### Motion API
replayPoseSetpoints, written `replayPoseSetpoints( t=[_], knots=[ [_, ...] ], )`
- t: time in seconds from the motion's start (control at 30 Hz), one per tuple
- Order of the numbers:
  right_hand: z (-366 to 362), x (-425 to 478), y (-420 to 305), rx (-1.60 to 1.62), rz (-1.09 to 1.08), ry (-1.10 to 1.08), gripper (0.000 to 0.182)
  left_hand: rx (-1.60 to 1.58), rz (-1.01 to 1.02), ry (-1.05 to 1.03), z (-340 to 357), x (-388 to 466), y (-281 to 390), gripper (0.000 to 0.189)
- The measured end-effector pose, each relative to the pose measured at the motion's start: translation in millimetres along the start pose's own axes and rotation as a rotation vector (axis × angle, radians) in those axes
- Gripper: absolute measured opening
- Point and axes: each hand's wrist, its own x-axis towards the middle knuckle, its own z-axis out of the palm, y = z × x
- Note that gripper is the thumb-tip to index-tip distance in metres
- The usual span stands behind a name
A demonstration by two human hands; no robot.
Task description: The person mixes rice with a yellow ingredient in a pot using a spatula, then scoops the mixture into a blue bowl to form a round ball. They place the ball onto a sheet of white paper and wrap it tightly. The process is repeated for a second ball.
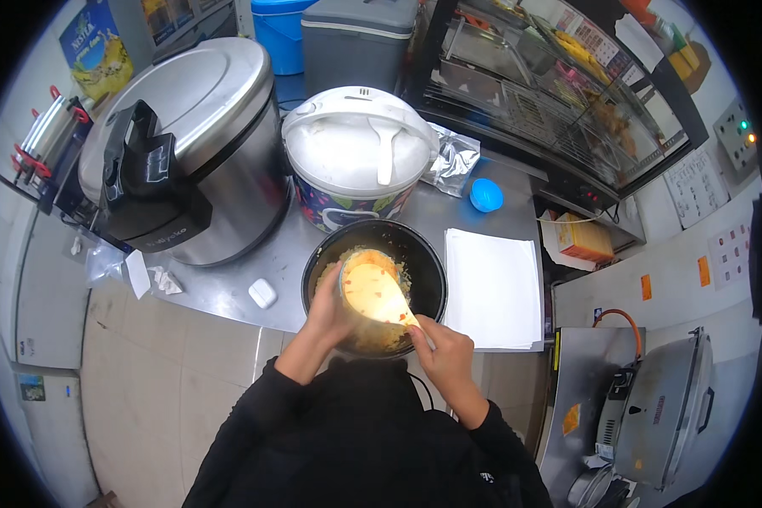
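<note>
My left hand (328, 313) grips a small round container (373, 256) by its side, above a black inner pot (431, 273). In my right hand (447, 352) is the handle of a pale rice paddle (374, 293). The paddle's broad blade lies over the container's mouth and hides most of what is inside. Reddish bits stick to the blade. Yellowish cooked rice (381, 336) with small bits shows inside the pot, some of it clinging to the wall. The pot sits at the front edge of a steel table (228, 289).
Behind the pot stands a rice cooker (355, 159) with a white paddle (386, 149) on its lid. A large steel cooker (241, 171) is left, near a white case (262, 293). White paper sheets (494, 292), a blue cup (486, 195), foil (452, 159) and a glass display warmer (514, 95) are right.
</note>
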Motion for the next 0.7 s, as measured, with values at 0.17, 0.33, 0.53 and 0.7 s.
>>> replayPoseSetpoints(
  t=[0.17,0.33,0.53,0.7],
  knots=[
    [-1,10,3,0.124,0.083,0.027,0.022,0.039,0.005,0.004,-3,-1,0,0.049],
    [8,8,22,0.201,0.073,0.048,0.023,0.046,0.022,-0.014,-2,-3,4,0.052],
    [-2,27,30,-0.038,0.004,-0.100,0.036,-0.127,-0.044,-0.054,9,-24,31,0.053],
    [17,53,0,0.567,-0.077,-0.213,0.087,-0.177,-0.159,-0.190,35,-29,23,0.054]
  ],
)
